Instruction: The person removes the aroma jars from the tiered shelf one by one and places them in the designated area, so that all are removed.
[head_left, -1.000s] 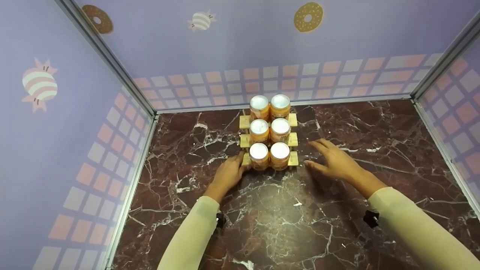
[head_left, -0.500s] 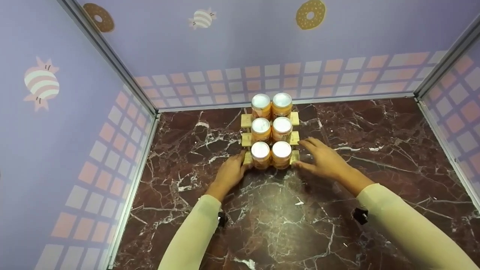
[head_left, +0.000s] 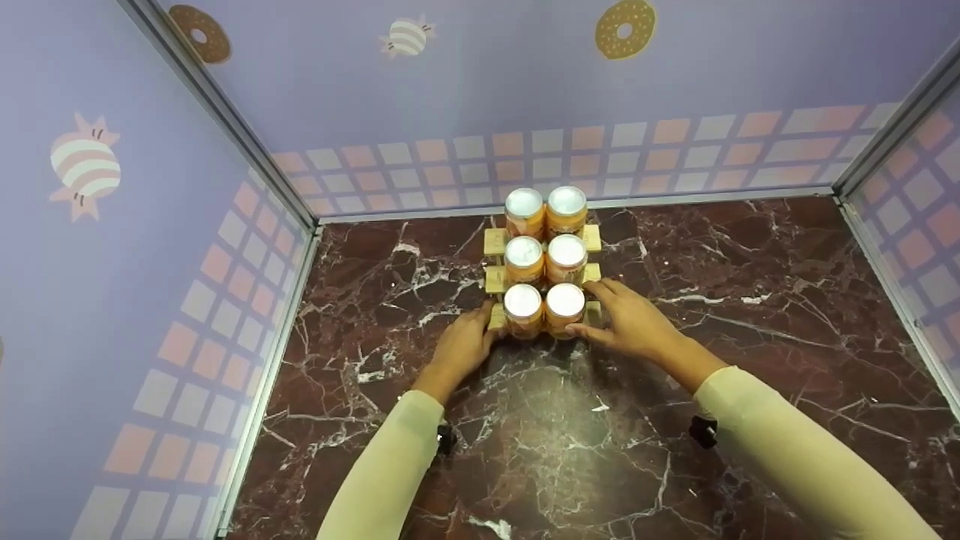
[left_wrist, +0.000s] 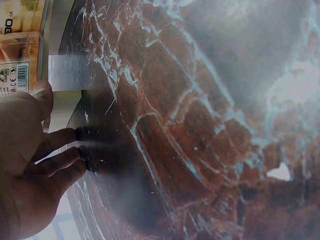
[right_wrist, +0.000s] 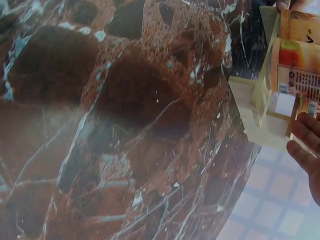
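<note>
Several orange cans with pale lids [head_left: 565,300] stand upright in pairs on a three-stepped pale wooden rack [head_left: 495,279]. My left hand [head_left: 459,349] pinches the left end of the lowest step, thumb in front and fingers behind. In the left wrist view, the hand's outer fingers [left_wrist: 65,170] stretch past the rack's end, low over the tabletop. My right hand [head_left: 637,322] is at the rack's right side, fingers reaching the middle step's end and thumb before the front right can. The right wrist view shows straight fingers [right_wrist: 302,132] beside the rack; its thumb is hidden there.
A dark red marbled tabletop [head_left: 570,450] lies under everything. Purple panels close it off at the back [head_left: 465,90], the left [head_left: 150,262] and the right [head_left: 922,225]. The rack stands close to the back panel.
My right hand has moved left from open table to the rack's right side, its thumb reaching the front right can. My left hand keeps its place at the rack, which stays put.
</note>
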